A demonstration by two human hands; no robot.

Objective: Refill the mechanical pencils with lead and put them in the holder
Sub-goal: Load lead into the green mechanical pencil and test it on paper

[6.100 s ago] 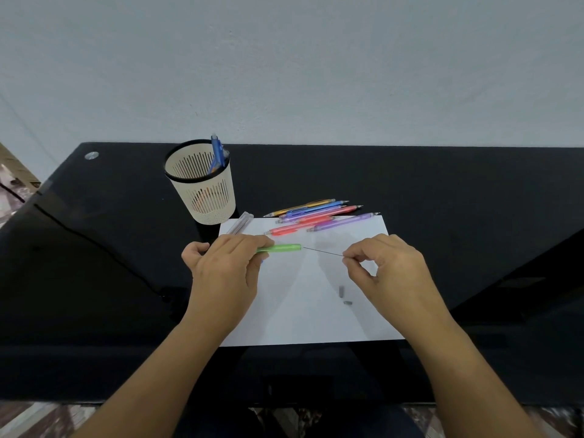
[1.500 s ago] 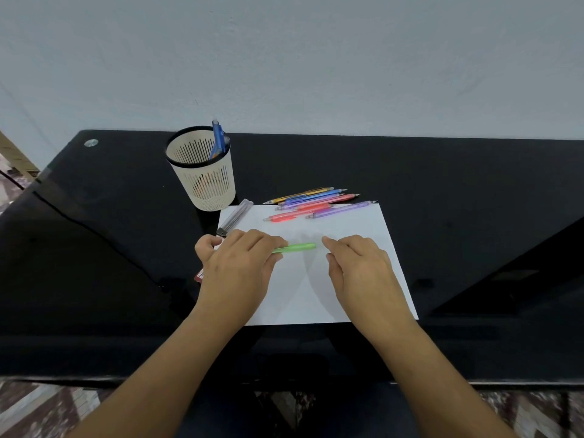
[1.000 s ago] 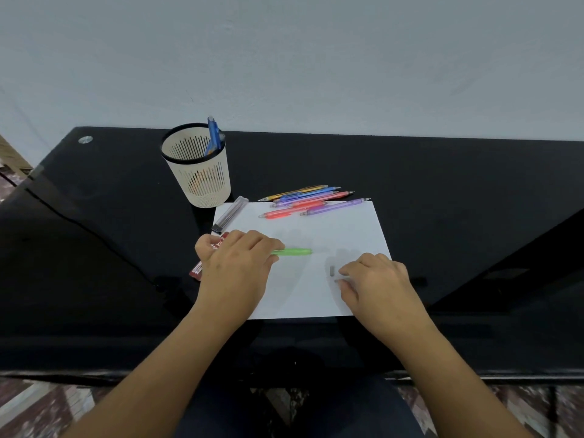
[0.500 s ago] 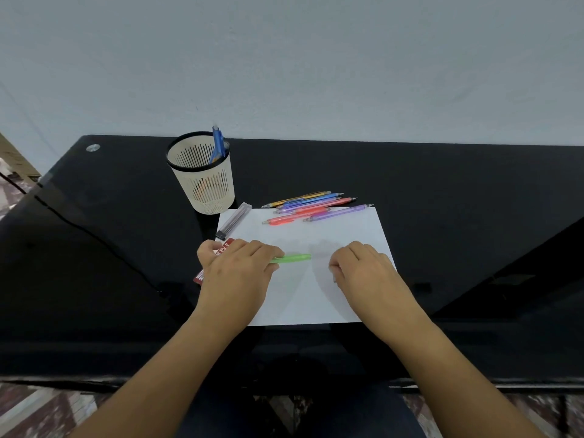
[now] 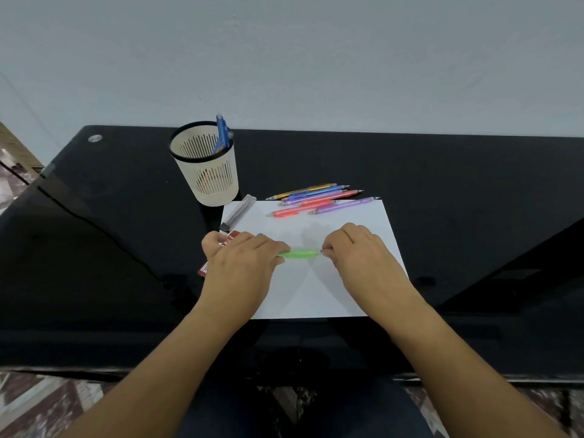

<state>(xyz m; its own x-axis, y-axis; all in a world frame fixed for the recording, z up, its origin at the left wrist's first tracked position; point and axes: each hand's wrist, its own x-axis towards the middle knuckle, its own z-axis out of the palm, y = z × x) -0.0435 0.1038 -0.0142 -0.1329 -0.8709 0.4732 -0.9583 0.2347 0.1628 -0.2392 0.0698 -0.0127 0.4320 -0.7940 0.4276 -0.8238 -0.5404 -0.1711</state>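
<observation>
The left hand (image 5: 243, 263) curls round a translucent green mechanical pencil (image 5: 298, 254), held level over a white paper sheet (image 5: 347, 295). The right hand (image 5: 360, 257) pinches a small dark piece (image 5: 321, 250) at its right end. A red packet (image 5: 204, 269) shows under the left hand, its white lettering unreadable. Along the sheet's far edge lie a clear lead tube (image 5: 238, 213) and a row of coloured mechanical pencils (image 5: 316, 200). Behind stands a cream slotted holder (image 5: 208, 178) with a blue pencil (image 5: 222, 134). The glossy black desk (image 5: 458, 200) spreads bare on both sides.
</observation>
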